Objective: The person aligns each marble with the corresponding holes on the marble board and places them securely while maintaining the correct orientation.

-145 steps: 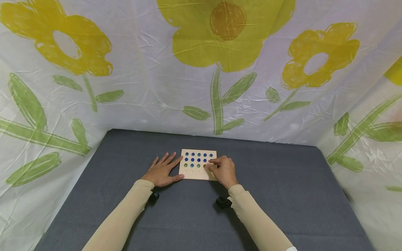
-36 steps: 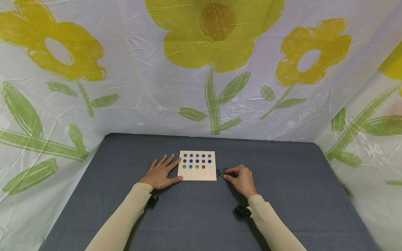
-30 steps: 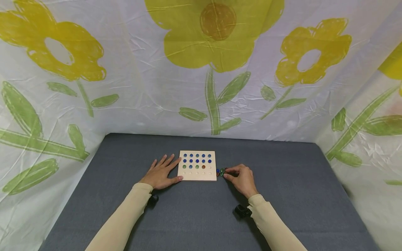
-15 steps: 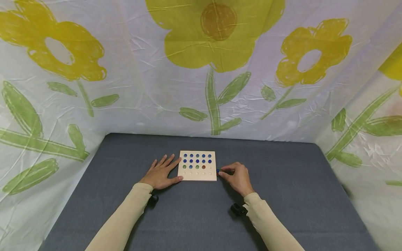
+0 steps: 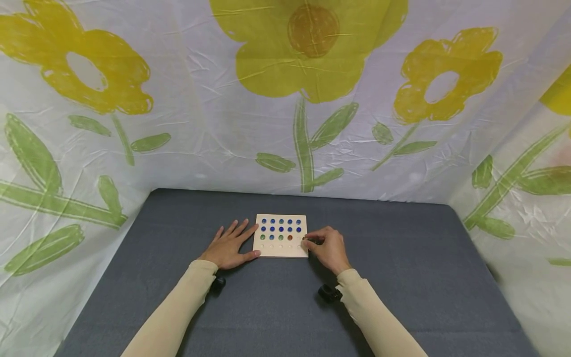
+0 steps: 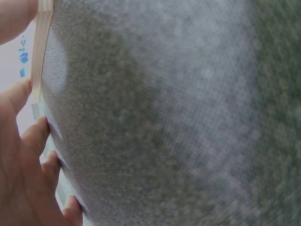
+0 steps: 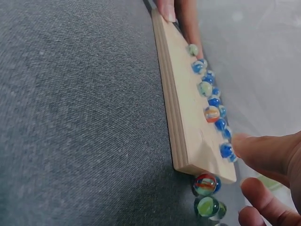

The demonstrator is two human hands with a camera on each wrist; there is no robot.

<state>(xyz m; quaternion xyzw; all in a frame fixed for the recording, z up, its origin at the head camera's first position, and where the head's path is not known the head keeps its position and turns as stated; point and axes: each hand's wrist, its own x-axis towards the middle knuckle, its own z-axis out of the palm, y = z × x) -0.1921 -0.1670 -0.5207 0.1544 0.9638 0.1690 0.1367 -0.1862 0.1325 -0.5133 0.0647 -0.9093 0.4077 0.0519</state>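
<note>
A pale wooden board (image 5: 276, 252) with rows of round hollows lies flat on the table. Glass marbles (image 5: 281, 229), mostly blue with some green and an orange-brown one, sit in its back rows; the nearest row holds none. My left hand (image 5: 228, 249) lies spread on the table, thumb and index finger against the board's left edge. My right hand (image 5: 329, 249) is over the board's right edge, thumb and index finger pinching a small dark marble (image 5: 305, 238) near the third row's right end. The right wrist view hides that marble behind the fingers.
Several loose marbles (image 7: 207, 207), green and red-blue, lie on the dark grey cloth (image 7: 84, 113) right beside the board's right end. A white curtain (image 5: 214, 124) with yellow flowers hangs behind the table.
Earlier my right hand placed an orange-brown marble in the third row, then reached to the loose marbles. It has since moved left to the board's edge with a marble. The left hand stays put.
</note>
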